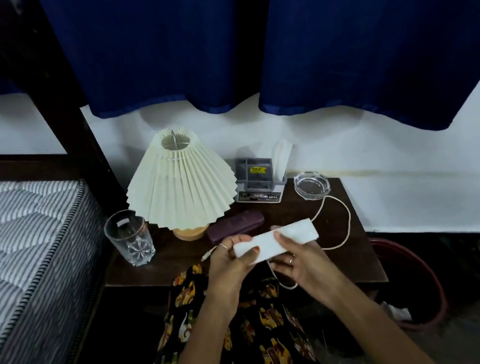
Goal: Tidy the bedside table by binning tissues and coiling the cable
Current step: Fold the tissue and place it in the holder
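A folded white tissue [277, 240] is held flat above the front of the dark bedside table [356, 261]. My left hand [229, 261] grips its left end and my right hand [296, 260] grips its lower right side. A cream cable [345, 224] loops loosely over the table's right half; its plug end [206, 256] pokes out left of my left hand, and part of it runs hidden under my hands. A dark red bin [421, 281] stands on the floor right of the table with a white tissue [397, 312] inside.
On the table stand a pleated cream lamp [179, 182], a drinking glass [130, 237], a purple case [236, 225], a grey tissue holder [259, 177] and a glass ashtray [311, 186]. A striped mattress [22, 240] lies left. Blue curtains [276, 35] hang above.
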Motion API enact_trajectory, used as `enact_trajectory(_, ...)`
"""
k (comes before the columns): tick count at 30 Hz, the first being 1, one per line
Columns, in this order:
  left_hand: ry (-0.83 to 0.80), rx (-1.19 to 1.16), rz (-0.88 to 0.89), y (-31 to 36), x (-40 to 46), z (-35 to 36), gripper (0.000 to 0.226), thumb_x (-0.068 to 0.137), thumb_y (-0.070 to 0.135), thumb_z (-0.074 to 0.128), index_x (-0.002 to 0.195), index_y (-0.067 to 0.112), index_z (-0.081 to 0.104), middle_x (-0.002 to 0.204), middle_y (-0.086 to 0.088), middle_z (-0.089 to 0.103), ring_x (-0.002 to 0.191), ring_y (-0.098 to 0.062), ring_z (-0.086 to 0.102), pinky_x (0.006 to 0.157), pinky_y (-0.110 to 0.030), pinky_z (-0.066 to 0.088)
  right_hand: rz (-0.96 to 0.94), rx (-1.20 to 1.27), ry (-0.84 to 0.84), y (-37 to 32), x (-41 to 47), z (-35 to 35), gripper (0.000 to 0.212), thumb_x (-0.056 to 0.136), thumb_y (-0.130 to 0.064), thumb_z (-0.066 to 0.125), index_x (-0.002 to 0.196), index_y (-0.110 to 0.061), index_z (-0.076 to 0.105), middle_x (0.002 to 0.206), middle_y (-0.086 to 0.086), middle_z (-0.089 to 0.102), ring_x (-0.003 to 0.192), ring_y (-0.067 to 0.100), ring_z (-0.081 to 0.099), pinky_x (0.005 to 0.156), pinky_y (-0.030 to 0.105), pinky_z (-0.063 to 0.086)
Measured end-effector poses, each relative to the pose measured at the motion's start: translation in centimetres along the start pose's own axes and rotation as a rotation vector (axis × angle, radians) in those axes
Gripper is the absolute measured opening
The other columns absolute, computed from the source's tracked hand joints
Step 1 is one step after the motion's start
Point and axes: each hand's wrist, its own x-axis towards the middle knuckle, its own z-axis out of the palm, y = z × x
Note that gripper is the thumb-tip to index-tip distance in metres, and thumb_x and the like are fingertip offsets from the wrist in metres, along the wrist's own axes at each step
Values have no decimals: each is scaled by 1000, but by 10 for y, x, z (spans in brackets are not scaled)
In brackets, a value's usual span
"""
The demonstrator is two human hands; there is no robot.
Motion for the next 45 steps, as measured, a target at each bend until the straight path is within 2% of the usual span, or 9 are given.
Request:
enact_trajectory(7, 259, 285, -74, -6, 21, -6, 14, 89, 13, 60, 102, 19, 62, 98, -4, 70, 91, -19, 67, 90, -39, 53, -214, -338, 215, -52, 64, 20, 32, 83, 10, 61, 113, 6, 54, 105, 19, 63, 86, 27, 64, 53, 23, 59)
enact_trajectory(13, 213, 617, -88, -8, 32, -8, 20, 93, 20, 52, 103, 16, 68, 97, 2, 63, 96, -17, 58, 85, -25, 44, -384, -675, 380, -96, 137, 37, 26, 84, -2, 63, 109, 5, 60, 97, 15, 67, 64, 20, 67, 73, 44, 60)
enact_trajectory(17, 118, 851, -116, -11, 35, -7, 23, 93, 29, 51, 107, 16, 64, 106, -2, 67, 102, -18, 62, 79, -21, 40, -385, -793, 374, -97, 168, 51, 13, 86, -6, 61, 94, -3, 51, 85, 9, 63, 57, 17, 64, 58, 30, 57)
enact_trajectory(20, 115, 1002, -102, -11, 35, -3, 26, 93, 33, 51, 111, 19, 64, 112, -1, 67, 107, -19, 62, 83, -23, 43, -386, -884, 393, -94, 192, 54, 18, 84, -12, 61, 95, -2, 50, 94, 18, 66, 62, 20, 68, 56, 33, 54)
enact_trajectory(23, 101, 1044, -110, -9, 37, 0, 29, 94, 37, 50, 115, 22, 62, 116, 1, 66, 110, -19, 61, 87, -27, 46, -399, -976, 398, -90, 209, 54, 28, 83, -15, 61, 103, 3, 51, 104, 25, 64, 85, 38, 68, 70, 42, 56)
enact_trajectory(29, 83, 1054, -93, -10, 39, 5, 29, 94, 39, 48, 113, 21, 61, 113, 3, 65, 107, -17, 60, 84, -29, 48, -432, -1187, 370, -84, 221, 61, 40, 86, -23, 61, 111, 7, 53, 108, 26, 62, 102, 38, 59, 81, 37, 48)
enact_trajectory(33, 82, 1045, -76, -10, 40, 5, 27, 95, 38, 47, 110, 21, 61, 110, 4, 65, 103, -15, 60, 78, -26, 45, -496, -1152, 351, -77, 223, 63, 42, 84, -33, 57, 115, -5, 54, 90, 17, 69, 95, 34, 63, 89, 40, 50)
enact_trajectory(40, 87, 1051, -124, -10, 43, 1, 32, 94, 39, 49, 117, 20, 61, 115, 1, 64, 109, -18, 60, 88, -30, 49, -524, -1102, 335, -77, 207, 57, 30, 89, -21, 53, 114, -6, 53, 84, 14, 72, 79, 25, 66, 73, 27, 50)
enact_trajectory(45, 91, 1073, -139, -7, 41, -3, 22, 93, 36, 50, 92, 18, 61, 98, -3, 65, 97, -23, 62, 82, -32, 49, -713, -1089, 370, -67, 153, 38, 20, 89, -11, 52, 108, -6, 57, 85, 5, 66, 68, 14, 61, 65, 14, 43)
